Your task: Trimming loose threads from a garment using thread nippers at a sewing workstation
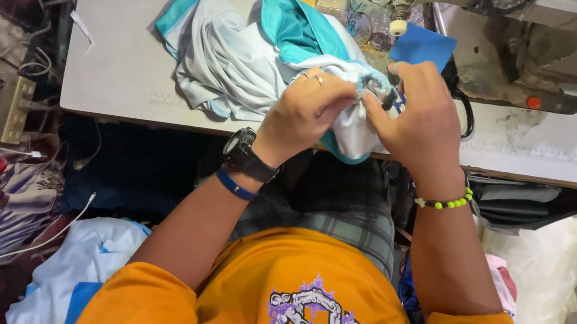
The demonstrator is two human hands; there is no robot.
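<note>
Fingers (372, 104) of both hands pinched shut on bunched edge of white and teal garment (242, 64), over near edge of worktop (121, 61)

Left hand (307, 111) knuckles up, ring showing, watch on wrist; right hand (417, 116) curled in from opposite side, bead bracelet on wrist

Garment heaped, long axis running away leftward from fingers across grey worktop

Sewing machine (519, 44) just beyond fingers; blue patch (422, 47) beside it

Cluttered workshop: cables left, white bag (548, 262) right, concrete floor

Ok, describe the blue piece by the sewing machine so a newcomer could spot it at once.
Start at the grey sewing machine at the top of the white table. Just below its needle area, above the right hand, lies a flat blue piece. Unlike the crumpled teal-and-white garment, it is smooth, solid blue.
</note>
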